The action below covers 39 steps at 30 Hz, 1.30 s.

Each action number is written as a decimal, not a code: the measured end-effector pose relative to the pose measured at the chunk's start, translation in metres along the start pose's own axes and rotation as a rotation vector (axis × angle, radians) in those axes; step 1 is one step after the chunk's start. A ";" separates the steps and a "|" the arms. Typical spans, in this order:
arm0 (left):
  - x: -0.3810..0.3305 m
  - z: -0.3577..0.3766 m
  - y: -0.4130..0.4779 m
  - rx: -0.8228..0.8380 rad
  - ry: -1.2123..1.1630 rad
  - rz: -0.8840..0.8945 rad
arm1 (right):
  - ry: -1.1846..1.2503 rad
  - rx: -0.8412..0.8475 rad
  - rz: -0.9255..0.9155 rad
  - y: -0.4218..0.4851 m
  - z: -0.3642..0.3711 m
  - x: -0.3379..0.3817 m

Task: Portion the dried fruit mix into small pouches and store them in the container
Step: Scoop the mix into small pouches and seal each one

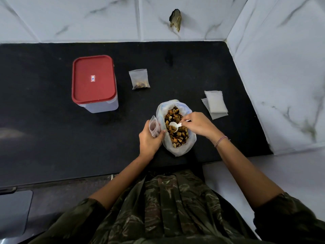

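Nearest the person, the left hand (149,140) grips a small pouch (154,128), fingers and thumb curled round it, its mouth turned toward the big bag (175,151) just beside it. The dried fruit mix (177,136) lies heaped in that open bag. The right hand (197,125) pinches the handle of a white spoon (175,125), whose bowl sits in the mix with a few pieces on it. The likeliest slip is at the transfer: the pouch mouth looks narrow and soft, so if the left thumb presses it flat, or the spoon comes over heaped, pieces would strike the rim and scatter on the black counter (52,120). The big bag looks slack-walled and nothing braces it, so a nudge from either wrist could tip it and spill the mix. Farther right, well apart from the bag, lies a stack of empty pouches (215,103); a sleeve or forearm sweeping past could slide them off their pile. Beyond the bag a filled pouch (139,79) lies flat, and whether its seal is pressed closed cannot be told; if it is not, lifting it by the bottom would shed fruit. Farthest left stands the container (98,106) with its red lid (94,80) on, so nothing can go in until a hand is free to open it.
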<state>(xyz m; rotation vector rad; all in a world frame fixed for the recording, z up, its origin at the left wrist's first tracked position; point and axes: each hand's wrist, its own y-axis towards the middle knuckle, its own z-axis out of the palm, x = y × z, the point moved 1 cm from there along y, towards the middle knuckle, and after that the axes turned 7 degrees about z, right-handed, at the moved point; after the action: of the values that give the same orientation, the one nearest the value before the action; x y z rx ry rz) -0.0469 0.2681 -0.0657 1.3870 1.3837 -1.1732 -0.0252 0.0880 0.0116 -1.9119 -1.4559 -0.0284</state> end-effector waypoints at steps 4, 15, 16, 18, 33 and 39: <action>-0.001 0.001 0.000 0.016 0.012 0.002 | 0.156 -0.012 0.088 0.002 0.011 -0.004; -0.004 -0.001 0.002 0.070 0.138 0.103 | 0.307 -0.211 0.121 -0.016 0.034 -0.008; -0.003 -0.001 0.003 0.070 0.147 0.114 | 0.330 -0.220 0.126 -0.017 0.033 -0.009; 0.000 -0.003 0.002 0.060 0.160 0.131 | 0.406 -0.235 0.134 -0.020 0.031 -0.012; -0.009 -0.020 0.011 -0.089 0.295 0.173 | 1.077 -0.093 0.164 -0.051 0.017 0.012; -0.016 -0.018 0.011 -0.117 0.259 0.210 | 0.860 -0.144 0.005 -0.063 0.019 0.040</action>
<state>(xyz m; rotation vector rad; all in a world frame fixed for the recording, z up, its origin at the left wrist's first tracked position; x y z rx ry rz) -0.0341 0.2818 -0.0471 1.5981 1.4176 -0.7850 -0.0718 0.1379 0.0472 -1.6715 -0.8652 -0.8603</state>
